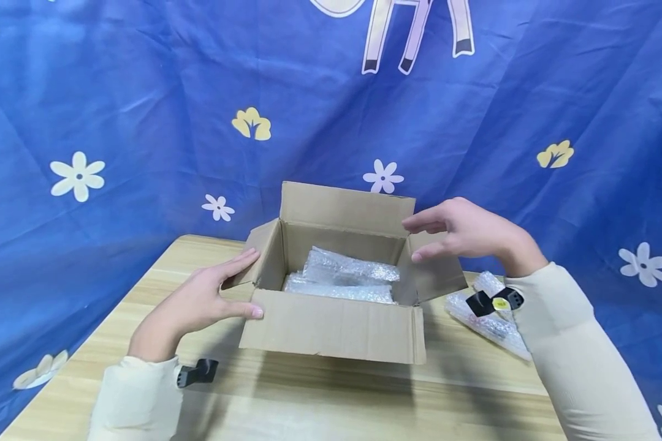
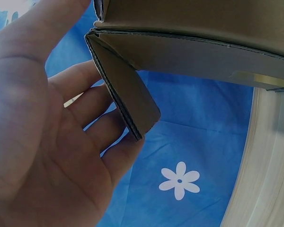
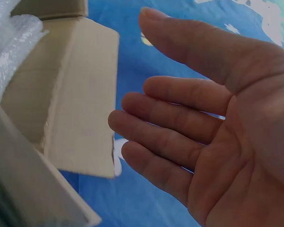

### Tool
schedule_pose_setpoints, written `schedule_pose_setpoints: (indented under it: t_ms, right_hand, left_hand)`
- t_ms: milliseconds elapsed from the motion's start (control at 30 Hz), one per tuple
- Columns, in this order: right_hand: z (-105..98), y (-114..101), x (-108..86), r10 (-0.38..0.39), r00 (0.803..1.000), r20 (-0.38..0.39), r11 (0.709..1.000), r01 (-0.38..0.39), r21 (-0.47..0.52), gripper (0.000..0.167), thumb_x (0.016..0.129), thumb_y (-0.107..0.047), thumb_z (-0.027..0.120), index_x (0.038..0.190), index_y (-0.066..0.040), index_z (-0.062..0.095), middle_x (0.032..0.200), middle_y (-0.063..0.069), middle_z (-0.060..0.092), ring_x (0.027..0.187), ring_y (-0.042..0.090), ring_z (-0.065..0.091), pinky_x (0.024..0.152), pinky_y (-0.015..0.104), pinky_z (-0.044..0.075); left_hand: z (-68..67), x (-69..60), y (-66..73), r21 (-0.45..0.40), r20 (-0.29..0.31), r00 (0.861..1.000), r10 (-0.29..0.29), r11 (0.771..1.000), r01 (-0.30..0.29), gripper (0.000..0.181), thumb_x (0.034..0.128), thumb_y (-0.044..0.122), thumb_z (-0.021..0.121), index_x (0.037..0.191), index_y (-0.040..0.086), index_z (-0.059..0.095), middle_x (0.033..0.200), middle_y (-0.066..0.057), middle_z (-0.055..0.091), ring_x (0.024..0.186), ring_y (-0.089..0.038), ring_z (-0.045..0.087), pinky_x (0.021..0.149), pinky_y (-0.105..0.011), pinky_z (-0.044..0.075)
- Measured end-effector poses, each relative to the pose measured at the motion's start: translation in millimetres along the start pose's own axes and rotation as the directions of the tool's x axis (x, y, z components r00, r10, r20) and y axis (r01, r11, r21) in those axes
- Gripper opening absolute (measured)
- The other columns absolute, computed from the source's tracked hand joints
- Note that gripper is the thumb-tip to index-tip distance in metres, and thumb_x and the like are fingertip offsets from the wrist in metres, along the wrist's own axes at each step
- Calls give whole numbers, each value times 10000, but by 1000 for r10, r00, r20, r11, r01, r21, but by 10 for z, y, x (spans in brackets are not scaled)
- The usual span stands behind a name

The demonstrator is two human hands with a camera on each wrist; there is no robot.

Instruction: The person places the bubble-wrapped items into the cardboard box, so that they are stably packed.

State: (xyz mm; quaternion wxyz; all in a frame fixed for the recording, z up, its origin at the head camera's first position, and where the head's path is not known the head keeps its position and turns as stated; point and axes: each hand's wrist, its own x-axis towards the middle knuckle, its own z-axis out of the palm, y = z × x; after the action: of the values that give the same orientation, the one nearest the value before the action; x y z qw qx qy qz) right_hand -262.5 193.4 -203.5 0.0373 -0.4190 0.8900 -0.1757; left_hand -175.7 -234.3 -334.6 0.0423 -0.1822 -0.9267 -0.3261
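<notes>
- One left hand (image 1: pixel 198 300) holds the near left corner of the cardboard box (image 1: pixel 358 246), fingers behind the left flap (image 1: pixel 266 237) and thumb on the edge of the front flap (image 1: pixel 331 327), in a fairly narrow grip.
- That flap looks thin and should bend at its crease, so a grip there would steady the box better than lift it; the walls and base ought to bear weight more surely.
- The box itself sits over the wooden table (image 1: pixel 309 419), flaps spread; its base is hidden. It seems light and moderately stiff, with dry card giving good friction.
- Inside lie bubble-wrapped packs (image 1: pixel 350 269), one slanting over what is beneath. The wrap looks soft, glossy and a little slippery; what it covers cannot be told, so treat it as fragile and take each pack broadly round its middle, squeezing little.
- The right hand (image 1: pixel 466 229) hovers above the right flap (image 1: pixel 438 272), empty, thumb well apart from the fingers.
- Farther right, another bubble-wrapped bundle (image 1: pixel 493 327) lies on the table, partly behind the sleeve; its free near end looks easiest to grasp.
</notes>
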Motion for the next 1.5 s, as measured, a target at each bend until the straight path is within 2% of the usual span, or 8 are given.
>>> schedule_pose_setpoints:
  t_ms: [233,400,633,833,967,1100,1333,1500]
  right_hand:
    - [-29,89,-281,63,997,-48,997,-61,47,552,844,-347,821,1306,-82,675,1241,88,681,1127,341,645,942,504,526]
    - [-12,170,-488,62,994,-89,997,-57,60,534,866,-296,807,1323,-64,659,1304,71,648,1146,280,642,937,471,532]
    - [22,331,-783,111,980,-166,993,-104,50,547,857,-257,819,1345,-83,645,1314,35,644,1163,160,625,919,163,481]
    - [105,466,-1024,226,951,-211,974,-222,42,574,853,-292,821,1363,-110,633,1313,67,644,1159,208,631,871,92,451]
    - [193,574,-1168,314,926,-208,949,-303,81,590,862,-301,812,1379,-97,613,1306,99,646,1174,285,622,860,86,443]
    - [302,701,-1288,356,912,-203,933,-335,129,591,872,-311,800,1376,-67,610,1310,143,636,1187,346,606,846,117,476]
    - [466,916,-1437,395,899,-191,915,-365,172,566,894,-275,781,1364,-14,604,1300,178,632,1188,389,594,855,129,486]
    - [573,1070,-1531,434,886,-162,890,-394,227,562,900,-245,775,1365,13,594,1305,205,622,1189,404,589,866,180,515]
  left_hand:
    - [4,2,-2,3,0,1000,-2,1000,2,1103,706,627,817,1576,149,336,1603,-95,298,1448,-357,275,1136,-581,265]
    - [8,4,-16,7,1,1000,-13,1000,13,1103,701,644,808,1580,181,330,1604,-84,297,1448,-351,277,1133,-582,271]
    - [5,0,-18,1,1,1000,-17,1000,17,1096,704,637,811,1582,193,327,1607,-87,289,1447,-365,275,1131,-591,268]
    - [3,-6,-17,-6,1,1000,-21,1000,21,1091,705,633,813,1582,203,327,1609,-74,285,1450,-358,271,1130,-593,266]
    - [9,-2,-17,-7,1,1000,-17,1000,17,1092,704,632,814,1580,194,331,1608,-78,288,1450,-358,271,1132,-590,266]
    - [11,4,-18,-2,1,1000,-14,1000,14,1094,704,631,814,1579,186,332,1607,-84,289,1450,-359,271,1134,-588,264]
    - [19,12,-28,-7,-1,1000,-7,1000,7,1085,711,617,819,1580,190,330,1607,-91,288,1450,-357,270,1135,-584,265]
    - [11,9,-25,-17,2,1000,-7,1000,7,1079,717,605,822,1581,188,328,1609,-90,284,1452,-354,268,1133,-582,268]
